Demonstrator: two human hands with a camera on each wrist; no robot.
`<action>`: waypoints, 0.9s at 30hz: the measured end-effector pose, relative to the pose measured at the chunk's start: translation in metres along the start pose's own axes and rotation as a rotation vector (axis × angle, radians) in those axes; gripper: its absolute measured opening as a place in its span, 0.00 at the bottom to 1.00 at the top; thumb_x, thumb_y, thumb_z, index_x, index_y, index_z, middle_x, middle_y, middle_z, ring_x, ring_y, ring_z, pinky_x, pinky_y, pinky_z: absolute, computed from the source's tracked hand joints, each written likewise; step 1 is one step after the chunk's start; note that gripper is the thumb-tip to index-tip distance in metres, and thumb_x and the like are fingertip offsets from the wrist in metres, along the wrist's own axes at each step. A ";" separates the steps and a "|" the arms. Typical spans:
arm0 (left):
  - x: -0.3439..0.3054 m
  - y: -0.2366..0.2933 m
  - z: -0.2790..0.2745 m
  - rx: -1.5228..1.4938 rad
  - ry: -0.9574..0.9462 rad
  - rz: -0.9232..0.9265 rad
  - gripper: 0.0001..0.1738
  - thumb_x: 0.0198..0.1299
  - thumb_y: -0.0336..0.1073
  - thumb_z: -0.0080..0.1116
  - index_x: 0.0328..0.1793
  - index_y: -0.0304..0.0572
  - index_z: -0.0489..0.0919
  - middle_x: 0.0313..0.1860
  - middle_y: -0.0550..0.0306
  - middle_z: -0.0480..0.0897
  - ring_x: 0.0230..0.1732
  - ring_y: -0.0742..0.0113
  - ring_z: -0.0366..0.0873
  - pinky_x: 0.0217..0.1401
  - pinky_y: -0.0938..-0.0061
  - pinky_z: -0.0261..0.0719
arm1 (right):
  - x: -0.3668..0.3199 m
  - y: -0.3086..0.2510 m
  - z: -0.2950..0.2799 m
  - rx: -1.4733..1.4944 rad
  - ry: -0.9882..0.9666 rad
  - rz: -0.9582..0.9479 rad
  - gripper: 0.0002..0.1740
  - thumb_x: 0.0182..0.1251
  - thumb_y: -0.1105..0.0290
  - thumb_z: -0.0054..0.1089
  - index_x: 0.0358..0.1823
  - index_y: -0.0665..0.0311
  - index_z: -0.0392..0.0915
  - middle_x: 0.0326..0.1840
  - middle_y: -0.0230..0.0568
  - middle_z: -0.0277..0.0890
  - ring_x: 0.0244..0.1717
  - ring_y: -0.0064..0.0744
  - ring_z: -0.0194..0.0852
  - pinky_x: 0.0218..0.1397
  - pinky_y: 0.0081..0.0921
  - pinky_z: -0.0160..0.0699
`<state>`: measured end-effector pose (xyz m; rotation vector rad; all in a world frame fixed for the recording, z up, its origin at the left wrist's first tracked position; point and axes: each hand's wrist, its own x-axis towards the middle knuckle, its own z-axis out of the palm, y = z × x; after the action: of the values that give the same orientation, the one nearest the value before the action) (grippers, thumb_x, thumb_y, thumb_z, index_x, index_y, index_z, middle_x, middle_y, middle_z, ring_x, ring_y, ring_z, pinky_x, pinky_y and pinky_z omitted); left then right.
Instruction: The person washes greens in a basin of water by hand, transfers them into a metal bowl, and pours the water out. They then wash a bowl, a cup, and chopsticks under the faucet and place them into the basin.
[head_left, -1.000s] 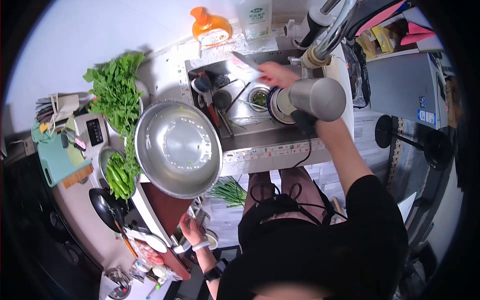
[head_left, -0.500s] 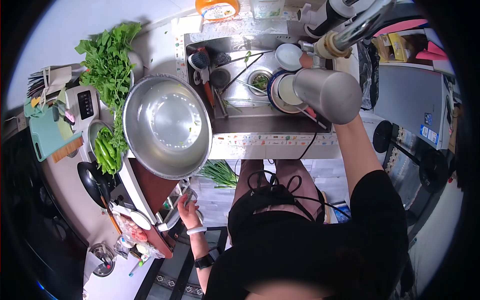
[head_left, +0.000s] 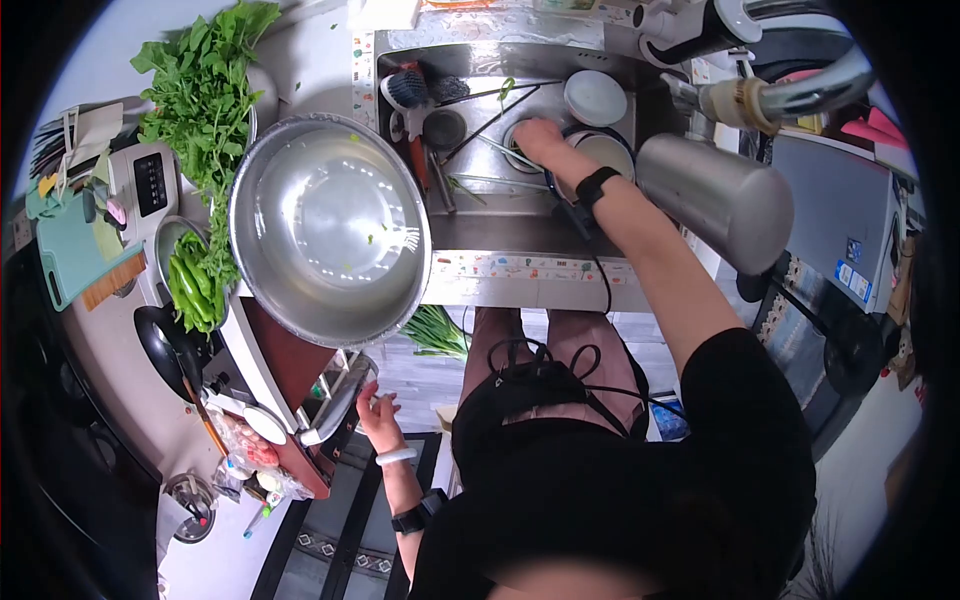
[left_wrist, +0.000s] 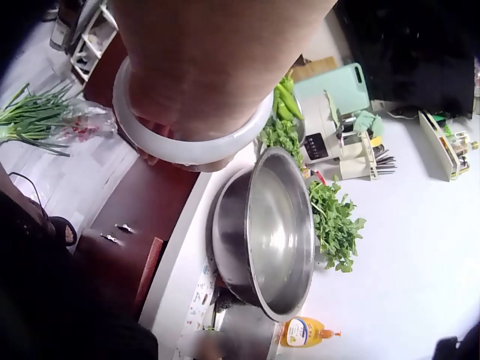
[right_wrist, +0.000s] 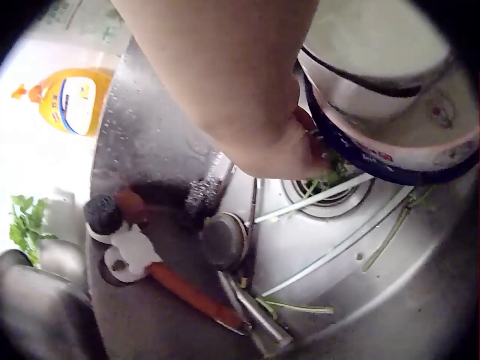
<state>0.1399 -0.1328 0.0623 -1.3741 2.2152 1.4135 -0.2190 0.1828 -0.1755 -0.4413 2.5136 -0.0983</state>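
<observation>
My right hand (head_left: pixel 537 138) reaches down into the steel sink (head_left: pixel 490 232), over the drain strainer (right_wrist: pixel 324 196), where green scraps lie. Its fingertips are hidden, so I cannot tell whether they pinch anything. A blue-rimmed bowl (head_left: pixel 607 152) sits right beside the hand, a white bowl (head_left: pixel 594 97) behind it. My left hand (head_left: pixel 374 408), wearing a white bangle (left_wrist: pixel 187 146), hangs low by the counter's end with fingers spread, just off a metal rack edge (head_left: pixel 335 400), holding nothing.
A big steel basin (head_left: pixel 330 230) overhangs the counter left of the sink. Leafy greens (head_left: pixel 200 90) and green peppers (head_left: pixel 190 290) lie further left. Chopsticks (head_left: pixel 490 125) and a brush (head_left: pixel 405 92) lie in the sink. A steel cylinder (head_left: pixel 715 200) juts out at right. Spring onions (head_left: pixel 435 330) lie on the floor.
My right hand no longer has the cleaver it held a second ago and has come from the sink's back right to the drain. My left hand has released the rack edge.
</observation>
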 end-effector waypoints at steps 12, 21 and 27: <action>0.005 -0.013 -0.007 0.007 0.018 -0.085 0.18 0.55 0.26 0.46 0.54 0.36 0.67 0.50 0.52 0.72 0.38 0.69 0.77 0.33 0.80 0.75 | 0.021 0.007 -0.036 0.197 0.357 -0.138 0.11 0.52 0.73 0.47 0.38 0.64 0.70 0.39 0.44 0.74 0.40 0.47 0.74 0.43 0.41 0.74; -0.002 -0.012 -0.003 -0.009 0.040 -0.129 0.18 0.55 0.26 0.46 0.54 0.35 0.67 0.50 0.53 0.72 0.38 0.69 0.77 0.33 0.81 0.74 | 0.060 0.028 -0.018 0.110 0.322 -0.222 0.13 0.57 0.69 0.44 0.43 0.57 0.73 0.43 0.43 0.71 0.49 0.42 0.70 0.51 0.34 0.71; -0.004 -0.002 0.011 -0.003 0.020 -0.105 0.19 0.54 0.26 0.46 0.55 0.36 0.67 0.51 0.53 0.71 0.38 0.69 0.76 0.32 0.80 0.74 | 0.029 0.030 -0.045 0.103 0.387 -0.252 0.09 0.57 0.69 0.47 0.38 0.59 0.74 0.41 0.40 0.72 0.47 0.39 0.71 0.46 0.34 0.73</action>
<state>0.1400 -0.1224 0.0573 -1.4881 2.1204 1.3734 -0.2759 0.2001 -0.1584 -0.7559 2.7971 -0.4478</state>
